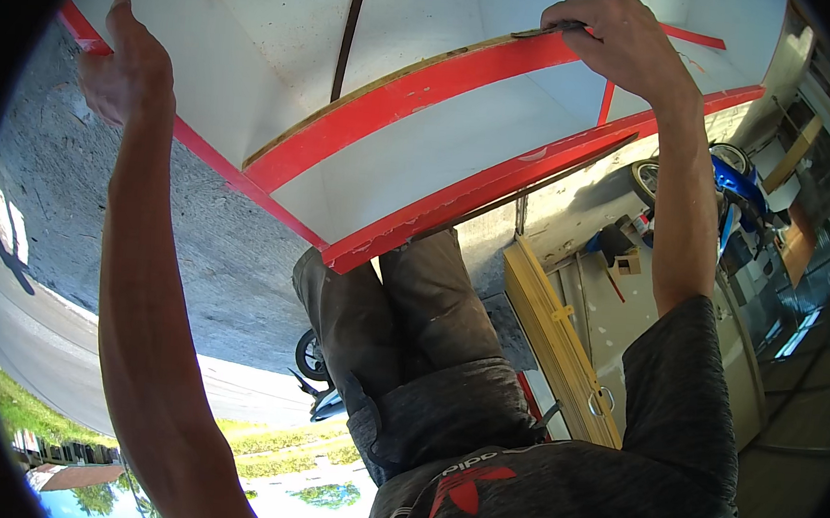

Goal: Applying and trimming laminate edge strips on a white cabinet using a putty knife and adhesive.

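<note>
In front of me is a white cabinet (207,71) with red edging, tilted, its inside facing up. My left hand (132,71) grips the red edge at the cabinet's left side, thumb raised along the inner wall. A curved red strip (396,113) with a bare brown wood edge spans the opening. My right hand (618,42) is closed over the far right end of this strip, fingers curled across its upper edge. Under those fingertips lies a thin dark flat piece (549,32) that I cannot make out. The palm side of my right hand is hidden.
Concrete ground (232,256) lies below and left of the cabinet. Stacked yellowish boards (563,342) stand beside my legs on the right. Farther right are a blue motorcycle (737,190) and a small cardboard box (628,263). Another vehicle's wheel (310,356) shows behind my legs.
</note>
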`<control>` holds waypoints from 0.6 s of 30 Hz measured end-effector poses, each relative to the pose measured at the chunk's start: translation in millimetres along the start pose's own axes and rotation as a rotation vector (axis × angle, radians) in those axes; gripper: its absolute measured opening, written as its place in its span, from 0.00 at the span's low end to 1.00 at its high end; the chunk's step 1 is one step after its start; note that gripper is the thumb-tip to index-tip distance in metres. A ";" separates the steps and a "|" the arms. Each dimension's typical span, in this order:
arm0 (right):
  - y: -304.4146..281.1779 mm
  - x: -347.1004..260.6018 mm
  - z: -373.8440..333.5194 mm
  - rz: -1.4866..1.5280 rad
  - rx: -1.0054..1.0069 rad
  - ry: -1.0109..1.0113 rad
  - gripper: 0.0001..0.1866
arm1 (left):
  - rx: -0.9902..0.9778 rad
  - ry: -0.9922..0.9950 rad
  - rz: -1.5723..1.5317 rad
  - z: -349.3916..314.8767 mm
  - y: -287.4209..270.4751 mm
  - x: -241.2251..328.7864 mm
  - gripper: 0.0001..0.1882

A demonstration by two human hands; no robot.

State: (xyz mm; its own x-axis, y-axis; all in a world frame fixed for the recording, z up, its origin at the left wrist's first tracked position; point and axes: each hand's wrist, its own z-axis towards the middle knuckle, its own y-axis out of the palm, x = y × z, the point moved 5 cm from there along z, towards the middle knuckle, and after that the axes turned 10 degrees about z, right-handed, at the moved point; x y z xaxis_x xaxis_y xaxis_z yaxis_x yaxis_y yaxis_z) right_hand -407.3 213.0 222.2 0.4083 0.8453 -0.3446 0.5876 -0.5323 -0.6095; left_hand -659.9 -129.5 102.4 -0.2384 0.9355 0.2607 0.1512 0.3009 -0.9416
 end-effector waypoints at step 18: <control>-1.0 48.2 -35.1 0.013 0.207 -0.118 0.14 | 0.016 0.013 -0.002 7.1 1.4 -8.7 0.38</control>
State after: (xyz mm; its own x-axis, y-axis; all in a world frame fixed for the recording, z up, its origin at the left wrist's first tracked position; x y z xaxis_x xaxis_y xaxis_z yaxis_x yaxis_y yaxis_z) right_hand -363.7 252.7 231.2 0.3236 0.8443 -0.4272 0.4222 -0.5329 -0.7333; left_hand -664.5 -138.6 97.3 -0.2263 0.9373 0.2650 0.1351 0.2996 -0.9445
